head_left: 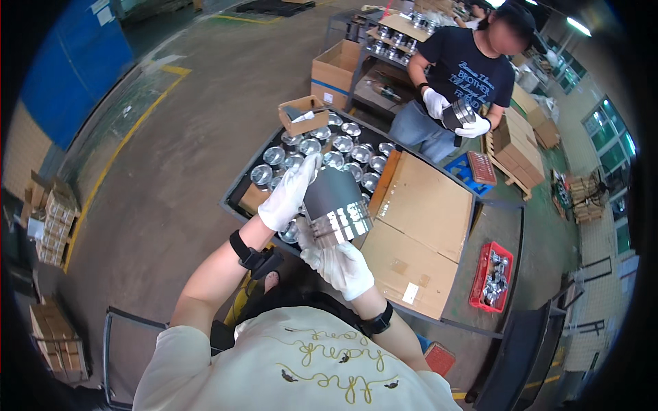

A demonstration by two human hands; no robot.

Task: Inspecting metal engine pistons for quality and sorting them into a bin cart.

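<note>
Over on the left a yellow floor line (116, 154) curves past stacked cardboard boxes (51, 219). Nearer in, the person's left hand (288, 194), in a white glove, lies flat along the dark skirt of a metal piston (336, 205) — its fingers (306, 169) straight and pressed together, reaching up toward the piston's upper end. The piston is held in the air above the near edge of the worktop (493, 219), tilted, its shiny ringed crown end pointing down toward the wearer. The right hand (339, 264), also gloved, cups that crown from below, fingers (308, 236) curled around the bright bands and touching them. Just beyond the left fingertips, rows of shiny pistons (322, 154) stand in a dark tray. Right of the right fingers lie flat cardboard sheets (418, 219), and further right a red crate (490, 277) of small metal parts. At the far side, another person's gloved hands (456, 115) hold a similar piston.
</note>
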